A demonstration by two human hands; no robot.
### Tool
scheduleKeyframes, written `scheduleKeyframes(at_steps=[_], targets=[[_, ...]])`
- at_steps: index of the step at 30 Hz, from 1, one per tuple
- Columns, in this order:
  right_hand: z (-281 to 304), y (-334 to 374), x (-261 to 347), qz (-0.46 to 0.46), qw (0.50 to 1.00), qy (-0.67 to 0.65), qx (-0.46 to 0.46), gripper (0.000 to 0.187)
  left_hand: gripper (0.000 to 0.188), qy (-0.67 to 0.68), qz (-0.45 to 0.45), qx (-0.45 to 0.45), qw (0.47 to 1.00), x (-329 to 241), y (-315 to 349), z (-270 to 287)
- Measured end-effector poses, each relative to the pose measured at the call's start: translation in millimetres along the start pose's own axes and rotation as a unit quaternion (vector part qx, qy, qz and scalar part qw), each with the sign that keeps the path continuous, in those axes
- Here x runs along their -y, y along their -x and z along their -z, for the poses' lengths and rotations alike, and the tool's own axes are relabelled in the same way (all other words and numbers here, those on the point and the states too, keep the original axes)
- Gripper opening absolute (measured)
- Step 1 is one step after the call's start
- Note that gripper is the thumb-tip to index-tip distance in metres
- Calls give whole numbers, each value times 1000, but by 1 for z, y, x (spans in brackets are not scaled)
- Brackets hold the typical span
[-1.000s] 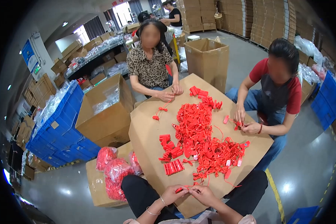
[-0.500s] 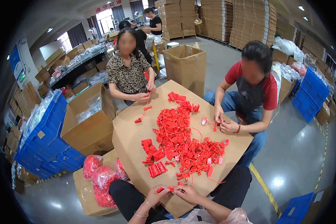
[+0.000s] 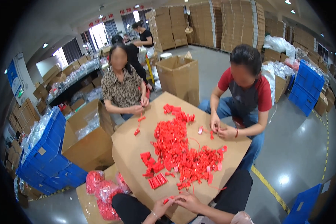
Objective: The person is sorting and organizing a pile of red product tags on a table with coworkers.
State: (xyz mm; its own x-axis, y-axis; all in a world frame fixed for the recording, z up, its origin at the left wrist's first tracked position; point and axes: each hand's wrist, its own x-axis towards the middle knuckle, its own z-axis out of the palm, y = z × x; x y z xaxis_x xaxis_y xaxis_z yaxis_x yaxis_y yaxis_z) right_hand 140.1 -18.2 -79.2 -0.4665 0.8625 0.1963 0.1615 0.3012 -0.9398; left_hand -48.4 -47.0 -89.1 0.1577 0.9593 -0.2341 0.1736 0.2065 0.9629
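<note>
On the cardboard counter (image 3: pixel 138 149) a big loose red pile (image 3: pixel 183 153) remains beside few finished bundles (image 3: pixel 157 181), while your left hand (image 3: pixel 161 206) and right hand (image 3: pixel 188 201) pinch one red tag (image 3: pixel 169 199).

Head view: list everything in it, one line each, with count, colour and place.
cardboard sheet: one, brown, centre, used as a worktop
red tags: one big pile, red, middle of the sheet
open boxes: two, brown, one left of the sheet, one behind it
crates: stacks, blue, far left and far right
bagged tags: several clear bags, red, lower left
co-workers: two seated across the sheet, two standing behind
left hand: one, bottom edge, pinching a red piece
right hand: one, bottom edge, touching the left hand
</note>
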Motion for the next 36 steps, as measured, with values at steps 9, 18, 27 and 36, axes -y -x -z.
scheduleKeyframes(at_steps=[9,18,27,36], targets=[[6,1,1,-23,1000,-19,-3,13,12,45,9,-202,978,-33,16,49],[2,-2,-6,-63,996,-23,58,15,12,193,88,-504,837,118,78,226],[-2,-1,2,-55,996,-44,59,12,39,24,202,-316,927,220,108,228],[-5,0,4,-9,998,-50,37,8,36,115,177,-357,910,188,124,219]])
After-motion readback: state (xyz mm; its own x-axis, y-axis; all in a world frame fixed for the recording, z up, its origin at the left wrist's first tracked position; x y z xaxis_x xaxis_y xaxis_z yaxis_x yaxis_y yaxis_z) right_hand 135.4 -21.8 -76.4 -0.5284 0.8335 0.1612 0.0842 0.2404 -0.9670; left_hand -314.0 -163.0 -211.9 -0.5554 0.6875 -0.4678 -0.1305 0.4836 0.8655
